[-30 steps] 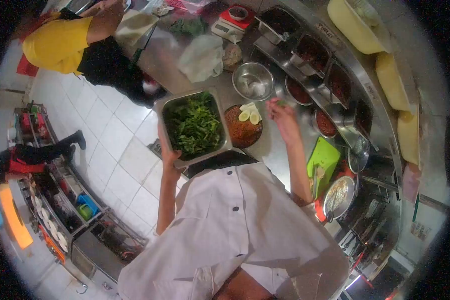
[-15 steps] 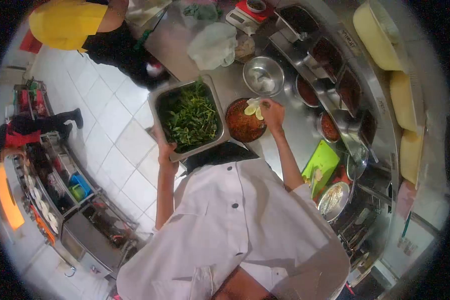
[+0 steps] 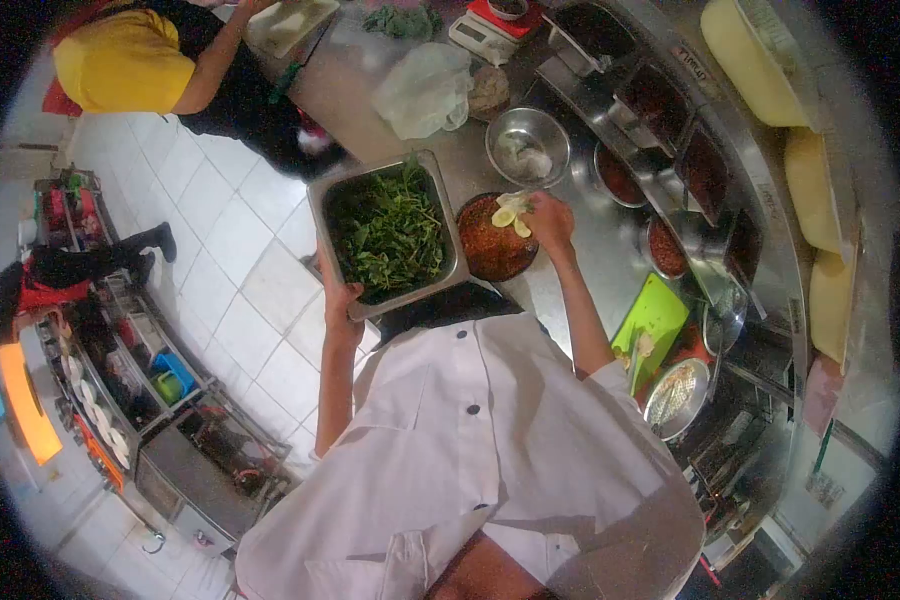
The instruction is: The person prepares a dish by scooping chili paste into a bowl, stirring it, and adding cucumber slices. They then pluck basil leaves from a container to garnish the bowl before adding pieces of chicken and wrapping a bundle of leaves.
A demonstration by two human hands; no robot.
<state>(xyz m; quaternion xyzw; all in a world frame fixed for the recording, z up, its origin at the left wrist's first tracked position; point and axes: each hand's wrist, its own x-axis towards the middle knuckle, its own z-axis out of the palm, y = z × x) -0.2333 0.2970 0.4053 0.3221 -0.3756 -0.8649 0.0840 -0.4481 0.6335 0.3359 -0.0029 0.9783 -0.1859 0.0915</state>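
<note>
Left hand (image 3: 338,300) grips the near edge of a steel tray (image 3: 454,250) of greens (image 3: 385,232), holding it level just left of a bowl (image 3: 485,255) of reddish food on the counter (image 3: 570,285). Beyond, the right hand (image 3: 548,218) rests at the bowl's far rim, fingers on the pale slices (image 3: 505,216); whether it pinches one I cannot tell. This looks like garnishing. Adding greens would call for the right hand to cross left to the tray.
</note>
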